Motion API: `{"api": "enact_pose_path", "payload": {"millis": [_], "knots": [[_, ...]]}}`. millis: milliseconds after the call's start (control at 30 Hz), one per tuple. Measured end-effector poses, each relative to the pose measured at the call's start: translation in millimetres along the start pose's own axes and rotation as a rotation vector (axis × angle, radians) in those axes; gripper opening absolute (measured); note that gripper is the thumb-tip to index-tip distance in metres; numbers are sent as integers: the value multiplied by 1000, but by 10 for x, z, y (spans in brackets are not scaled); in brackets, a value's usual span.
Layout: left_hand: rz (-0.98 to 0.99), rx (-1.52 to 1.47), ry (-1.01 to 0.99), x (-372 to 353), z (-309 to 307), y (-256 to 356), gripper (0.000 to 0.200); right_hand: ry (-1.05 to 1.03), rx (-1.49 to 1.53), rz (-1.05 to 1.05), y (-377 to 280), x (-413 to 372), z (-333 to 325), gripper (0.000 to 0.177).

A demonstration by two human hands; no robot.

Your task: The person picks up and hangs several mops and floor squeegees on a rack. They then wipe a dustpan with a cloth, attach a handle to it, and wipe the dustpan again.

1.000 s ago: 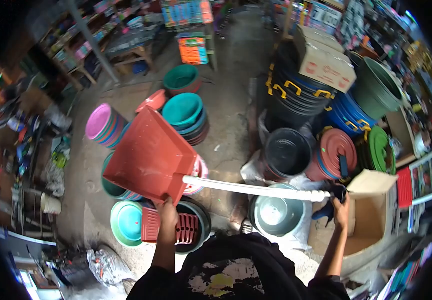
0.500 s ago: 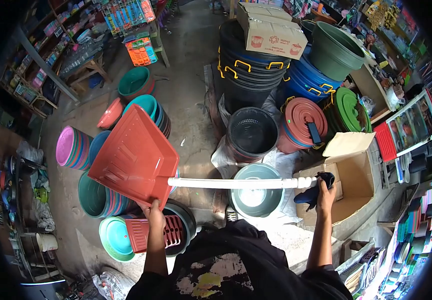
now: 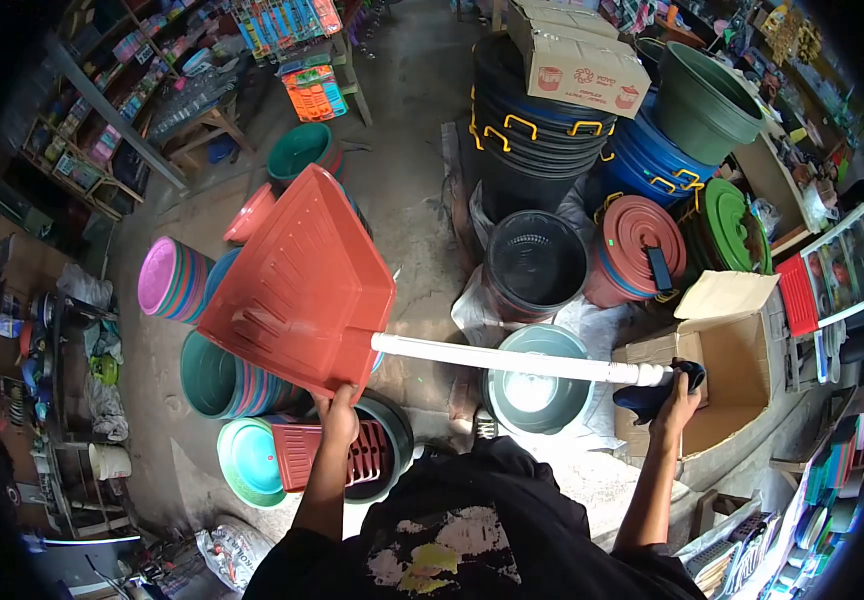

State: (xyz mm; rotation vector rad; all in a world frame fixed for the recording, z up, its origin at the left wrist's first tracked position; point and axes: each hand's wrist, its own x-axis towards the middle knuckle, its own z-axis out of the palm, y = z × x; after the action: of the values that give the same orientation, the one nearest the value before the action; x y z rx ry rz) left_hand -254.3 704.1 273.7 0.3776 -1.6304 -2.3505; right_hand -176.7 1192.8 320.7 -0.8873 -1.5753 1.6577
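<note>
A large red dustpan (image 3: 297, 285) with a long white handle (image 3: 512, 361) is held across in front of me. My left hand (image 3: 340, 418) grips the pan's lower rim, thumb on the edge. At the handle's far end, my right hand (image 3: 680, 402) is closed around a dark cloth (image 3: 642, 400), which bunches against the handle tip; its fingers are partly hidden. Beneath the handle stands a grey-green basin (image 3: 542, 405). Below the left hand, a red slotted plastic piece (image 3: 327, 455) lies over a dark tub (image 3: 397, 425).
Stacked colourful tubs (image 3: 177, 280) stand at left. Black buckets with yellow handles (image 3: 542, 150), a black bucket (image 3: 537, 262) and red-lidded bucket (image 3: 637, 245) stand ahead. An open cardboard box (image 3: 732, 380) is by my right hand. Shelves line both sides.
The whole view has shifted, so surroundings sit further right. The pan has tilted a little and the handle now slopes down towards my right hand. Both hands keep their holds.
</note>
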Motion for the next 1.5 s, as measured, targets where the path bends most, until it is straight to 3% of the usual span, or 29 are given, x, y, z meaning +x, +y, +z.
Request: {"api": "enact_pose_path", "payload": {"millis": [367,467,567,600,633,700,767,833,867,900,1000,1033,1067,1100,1133,1200,1300,1367,1400,1433,1500], "knots": [[-58,-37,39,13,-226,22,70,-12,9,-9,324,-3,205,21],[-9,-4,58,51,-258,83,71,-113,2,99,437,32,158,21],[123,80,101,63,-86,227,79,-199,-436,65,198,-46,330,39],[134,167,134,86,-102,230,80,-185,-499,120,245,-11,295,56],[147,255,168,121,-133,239,82,-181,-498,120,253,16,220,56],[86,311,186,143,-280,139,87,-327,-741,-40,170,21,165,67],[108,368,255,98,-349,55,83,-296,-733,-79,23,-66,229,69],[145,396,222,24,-363,4,82,-256,-862,-250,-57,-147,318,67],[184,425,190,-15,-362,-25,81,-338,-867,-285,-74,-247,399,65],[182,422,187,-56,-348,-48,81,-363,-768,-454,26,-378,517,66],[112,344,92,-206,-197,-105,74,-654,-792,-529,3,-931,1150,74],[112,340,88,-260,-111,-95,74,-802,-923,-491,66,-1102,1345,78],[56,250,121,-315,-34,-76,73,-886,-1023,-642,107,-1345,1499,80],[-1,161,154,-364,23,-76,72,-1061,-1107,-588,300,-1526,1609,79],[8,134,193,-400,62,-93,70,-1293,-1248,-408,306,-1687,1763,80],[3,80,130,-452,53,-111,69,-1405,-1467,-412,131,-2017,2020,94],[-59,109,47,-597,25,-6,65,-1515,-1396,-415,275,-2211,2245,97],[-64,89,10,-670,-187,-171,64,-1556,-1178,-300,226,-2128,2416,93],[-36,178,2,-684,-297,-242,62,-1607,-999,-69,316,-2038,2526,89],[-31,178,17,-686,-352,-260,62,-1600,-832,-77,527,-2022,2578,76],[-4,135,88,-696,-421,-285,57,-1744,-643,498,642,-2038,2712,62]]}}
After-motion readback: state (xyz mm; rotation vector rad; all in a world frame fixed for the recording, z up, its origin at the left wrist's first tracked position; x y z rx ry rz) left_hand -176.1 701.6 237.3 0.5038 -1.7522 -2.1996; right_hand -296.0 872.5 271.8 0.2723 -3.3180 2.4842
